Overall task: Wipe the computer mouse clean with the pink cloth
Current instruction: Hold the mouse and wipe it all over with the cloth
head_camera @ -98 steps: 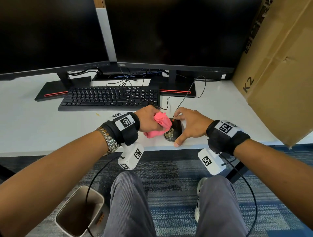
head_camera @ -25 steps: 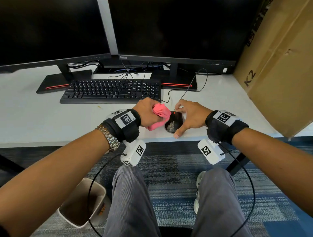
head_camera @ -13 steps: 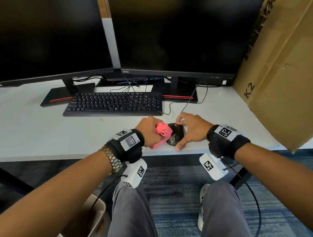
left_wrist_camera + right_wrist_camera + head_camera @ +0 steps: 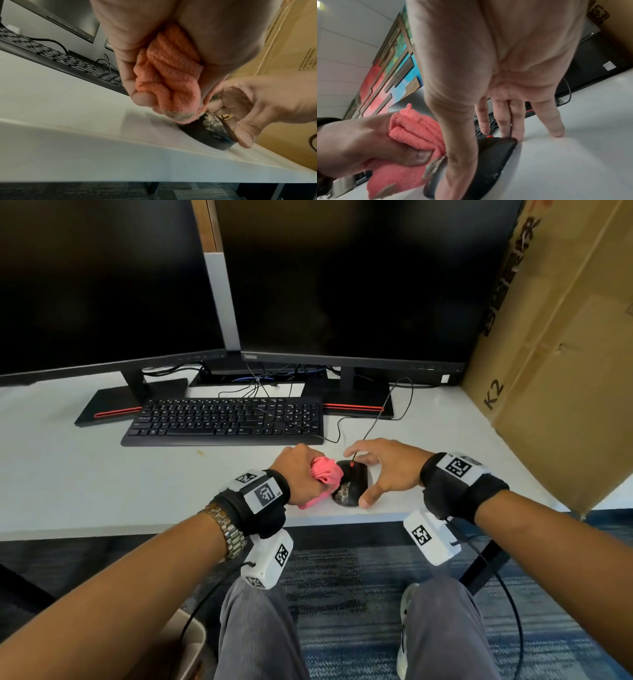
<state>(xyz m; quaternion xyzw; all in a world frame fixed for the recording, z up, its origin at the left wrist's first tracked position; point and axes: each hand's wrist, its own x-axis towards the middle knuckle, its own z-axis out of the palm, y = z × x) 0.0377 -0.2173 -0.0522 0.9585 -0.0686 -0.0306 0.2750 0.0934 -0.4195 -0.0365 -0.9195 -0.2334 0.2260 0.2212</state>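
Head view: left hand grips one pink cloth, right hand pinches one mouse.

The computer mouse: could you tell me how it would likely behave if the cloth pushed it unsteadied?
It probably slides: the computer mouse sits on a smooth desk, and the right hand steadies it between thumb and fingers. Its rigid shell likely won't flex under the pink cloth. The thin cable would hardly restrain it.

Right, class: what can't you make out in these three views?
Head view: left flank of the black wired computer mouse, hidden by the bunched pink cloth.
Head view: beige waste bin, cut off by the bottom edge.
Left wrist view: printed label on the brown cardboard box, too small to read.
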